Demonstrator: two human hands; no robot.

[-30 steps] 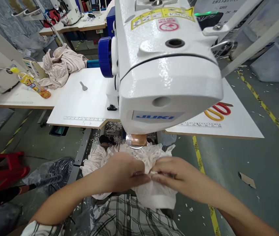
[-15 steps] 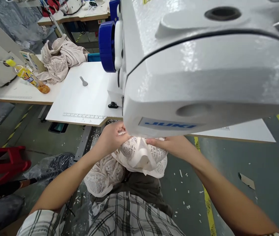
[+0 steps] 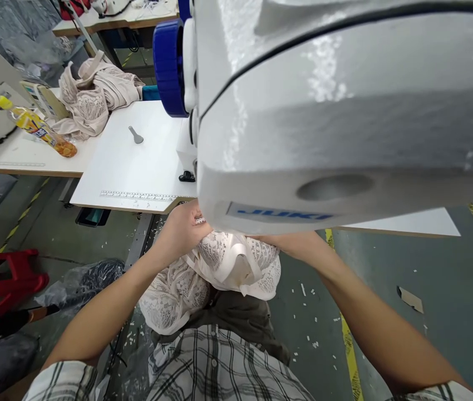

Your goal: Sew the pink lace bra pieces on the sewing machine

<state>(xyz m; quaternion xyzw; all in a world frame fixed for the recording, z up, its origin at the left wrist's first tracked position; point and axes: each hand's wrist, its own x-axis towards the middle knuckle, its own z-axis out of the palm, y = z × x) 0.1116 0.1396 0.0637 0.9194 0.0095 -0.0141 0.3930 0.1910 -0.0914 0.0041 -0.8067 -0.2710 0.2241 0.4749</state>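
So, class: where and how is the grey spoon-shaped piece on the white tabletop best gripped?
Probably pinch the grey spoon-shaped piece by its slim handle, left hand from above: it lies flat on the white tabletop, its rounded end wider.

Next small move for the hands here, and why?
Probably ease the lace fabric slightly further under the machine head: the left hand pinches it by the head's near edge, while the right hand, partly hidden, reaches beneath.
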